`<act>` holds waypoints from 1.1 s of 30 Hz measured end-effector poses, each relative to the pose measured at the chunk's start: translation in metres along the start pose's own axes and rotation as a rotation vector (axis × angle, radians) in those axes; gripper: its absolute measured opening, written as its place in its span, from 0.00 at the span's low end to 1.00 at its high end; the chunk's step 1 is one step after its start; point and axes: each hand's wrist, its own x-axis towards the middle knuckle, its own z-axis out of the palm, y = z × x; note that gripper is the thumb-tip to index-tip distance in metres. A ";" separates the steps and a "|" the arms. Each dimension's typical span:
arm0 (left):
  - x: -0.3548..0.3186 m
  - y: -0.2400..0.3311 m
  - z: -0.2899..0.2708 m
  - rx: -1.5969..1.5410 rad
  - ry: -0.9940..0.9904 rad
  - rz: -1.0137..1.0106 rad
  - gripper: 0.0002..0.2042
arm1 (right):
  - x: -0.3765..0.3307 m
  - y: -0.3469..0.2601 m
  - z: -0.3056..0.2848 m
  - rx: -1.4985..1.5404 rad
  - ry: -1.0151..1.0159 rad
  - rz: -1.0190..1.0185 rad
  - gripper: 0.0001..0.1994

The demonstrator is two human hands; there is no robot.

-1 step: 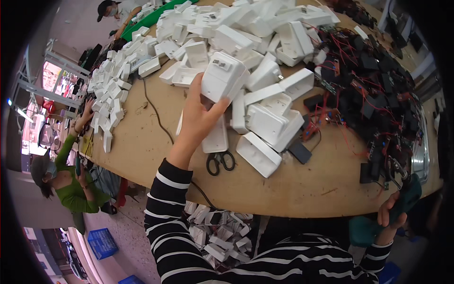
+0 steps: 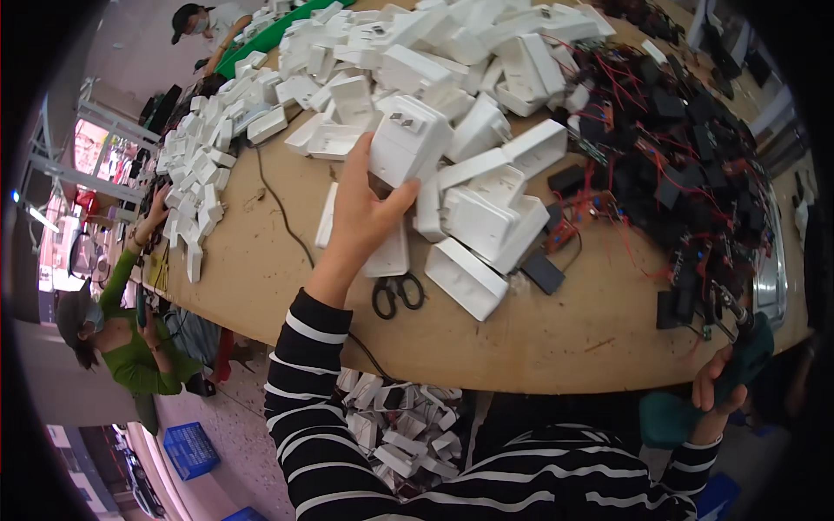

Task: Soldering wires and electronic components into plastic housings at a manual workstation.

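Note:
In my left hand (image 2: 365,204) is a white plastic plug housing (image 2: 405,143), gripped by its sides with two metal prongs facing up. It hangs over the edge of a heap of similar white casings (image 2: 417,74). My right hand (image 2: 714,386) is wrapped round a dark green cordless drill (image 2: 754,352) at the lower right, beside the table's edge. The drill's metal bit (image 2: 728,302) points toward a pile of black parts with red wires (image 2: 678,174). Below my left hand, black-handled scissors (image 2: 398,296) lie next to open white shells (image 2: 467,278).
A dark cable (image 2: 280,204) runs across the wooden table (image 2: 252,286) and over its near edge. Under that edge sits a pile of white casings (image 2: 408,430). A person in green (image 2: 139,352) reaches in from the left; another (image 2: 213,26) works beyond a green tray (image 2: 269,39).
The whole scene has shifted slightly left in the view. Both hands keep their grip on the plug housing and the drill.

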 end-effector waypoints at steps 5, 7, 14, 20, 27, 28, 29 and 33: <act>-0.013 0.015 0.004 0.123 0.045 0.154 0.31 | -0.009 -0.005 0.006 0.034 0.021 0.024 0.31; -0.020 0.024 0.010 0.177 0.017 0.206 0.31 | -0.012 -0.007 0.004 0.051 0.019 0.037 0.31; -0.083 0.056 0.042 0.575 0.224 0.618 0.33 | -0.026 -0.008 -0.002 0.161 -0.068 0.070 0.33; -0.138 0.063 0.131 0.467 -0.079 0.751 0.27 | -0.037 -0.001 0.007 0.217 -0.079 0.076 0.33; -0.147 0.086 0.159 0.241 -0.204 0.323 0.29 | -0.059 0.002 0.012 0.217 -0.050 0.102 0.35; -0.148 0.087 0.158 0.137 -0.270 0.244 0.30 | -0.062 0.003 0.012 0.222 -0.053 0.111 0.35; -0.151 0.093 0.161 -0.096 -0.273 -0.003 0.24 | -0.063 0.003 0.013 0.221 -0.051 0.110 0.35; -0.141 0.105 0.166 0.222 -0.275 0.085 0.13 | -0.066 0.007 0.015 0.199 -0.062 0.090 0.35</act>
